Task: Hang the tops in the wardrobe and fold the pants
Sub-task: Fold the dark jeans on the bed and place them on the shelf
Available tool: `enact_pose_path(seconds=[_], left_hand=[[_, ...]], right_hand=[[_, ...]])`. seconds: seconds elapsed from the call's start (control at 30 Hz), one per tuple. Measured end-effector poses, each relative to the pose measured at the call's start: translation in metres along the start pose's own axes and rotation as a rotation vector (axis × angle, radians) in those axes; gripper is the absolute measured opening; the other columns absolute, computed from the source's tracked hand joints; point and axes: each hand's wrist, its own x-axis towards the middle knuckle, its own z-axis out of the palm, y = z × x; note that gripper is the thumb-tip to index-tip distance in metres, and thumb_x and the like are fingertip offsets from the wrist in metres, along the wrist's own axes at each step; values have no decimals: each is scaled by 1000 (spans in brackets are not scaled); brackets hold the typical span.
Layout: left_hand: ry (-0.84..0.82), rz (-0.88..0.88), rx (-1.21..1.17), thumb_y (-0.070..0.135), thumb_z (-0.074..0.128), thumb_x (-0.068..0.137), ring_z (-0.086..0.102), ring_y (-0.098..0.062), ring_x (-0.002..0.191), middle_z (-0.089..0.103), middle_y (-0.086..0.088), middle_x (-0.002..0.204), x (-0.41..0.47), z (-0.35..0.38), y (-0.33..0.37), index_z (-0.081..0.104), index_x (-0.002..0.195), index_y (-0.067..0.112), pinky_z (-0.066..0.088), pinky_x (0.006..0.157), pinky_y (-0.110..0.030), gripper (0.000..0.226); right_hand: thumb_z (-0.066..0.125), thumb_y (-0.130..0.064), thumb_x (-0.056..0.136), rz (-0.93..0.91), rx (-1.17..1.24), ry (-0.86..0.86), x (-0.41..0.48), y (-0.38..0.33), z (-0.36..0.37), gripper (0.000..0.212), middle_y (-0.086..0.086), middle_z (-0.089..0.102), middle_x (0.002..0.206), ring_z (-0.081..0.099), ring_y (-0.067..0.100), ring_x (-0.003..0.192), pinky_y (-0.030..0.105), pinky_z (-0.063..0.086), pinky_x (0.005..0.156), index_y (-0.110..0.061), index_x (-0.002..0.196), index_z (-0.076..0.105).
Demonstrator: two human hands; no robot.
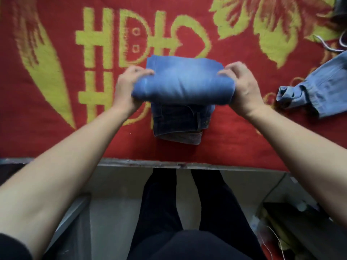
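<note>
A folded pair of light blue jeans (185, 83) is held just above a darker folded pair of jeans (180, 121) that lies on the red and yellow blanket (56, 91). My left hand (127, 87) grips the left end of the light blue bundle, fingers curled over its top. At the right end my right hand (242, 87) grips it the same way. The bundle hides the far part of the dark jeans; their waistband end faces me.
A pale blue denim top (319, 91) lies crumpled at the right edge of the bed, with a white cord (330, 45) beyond it. The bed's grey front edge (150, 163) runs across below the jeans. My dark-trousered legs (187, 212) stand on the floor.
</note>
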Motion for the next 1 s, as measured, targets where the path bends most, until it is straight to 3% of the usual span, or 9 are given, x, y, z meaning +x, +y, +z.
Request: enact_pose_path(seconds=[0.07,0.13,0.23,0.33,0.4,0.5,0.6,0.83,1.0], left_hand=[[-153,162,250,1,61,79,59,-29,111,62,-15,119,-37,2,-15,69,119,15,46,95,-34,43],[-393,167,394,10,60,89,55,-33,119,58,-17,130,-63,7,-28,68,124,19,42,98,-33,37],[-704,121,521,10,61,89,50,-31,124,53,-8,138,-82,18,-33,66,126,22,41,100,-35,39],[-417,105,493,17,61,87,55,-37,109,57,-12,120,-85,28,-24,67,111,15,48,86,-48,24],[-237,174,545,35,62,86,48,-41,120,49,-18,132,-82,35,-16,60,123,12,44,93,-50,44],[-359,291,697,72,53,76,7,-38,148,7,-24,159,-69,46,-9,22,154,14,19,116,-55,102],[-477,270,847,90,46,63,-18,-33,148,-19,-18,160,-49,62,-10,-8,155,18,2,118,-58,129],[-513,225,833,99,38,54,-23,-34,146,-24,-17,159,-15,106,-46,-16,154,21,-2,118,-58,137],[-529,244,781,101,31,53,-24,-34,146,-24,-17,158,-10,109,-56,-20,152,22,-7,118,-57,136]], right_hand=[[59,-14,90,-325,-198,-131,-28,9,5,19,14,62,118,61,35,98,43,50,79,-24,105,66],[48,-14,90,-562,-377,-393,-50,9,11,25,13,60,130,62,35,104,40,50,77,-18,104,69],[45,-17,90,-485,-529,-779,-69,-7,22,31,3,48,148,51,29,124,38,46,87,-23,109,69],[54,-22,91,-238,-361,-552,-77,-27,30,21,6,60,134,55,33,117,43,47,87,-15,105,69],[54,-32,94,-216,-357,-363,-82,-34,38,31,15,56,135,54,37,121,46,46,94,-13,116,63],[44,-63,91,-191,-502,-478,-91,-38,53,78,24,14,161,16,41,149,54,21,118,-16,152,32],[33,-78,84,-94,-621,-594,-86,-25,68,101,21,-14,162,-10,38,150,57,4,120,-20,157,-3],[10,-87,72,8,-691,-694,-64,5,108,99,9,-53,140,-28,29,147,59,-10,117,-31,140,-35],[10,-89,72,14,-626,-761,-56,10,107,100,8,-54,139,-30,29,146,62,-12,115,-31,142,-33]])
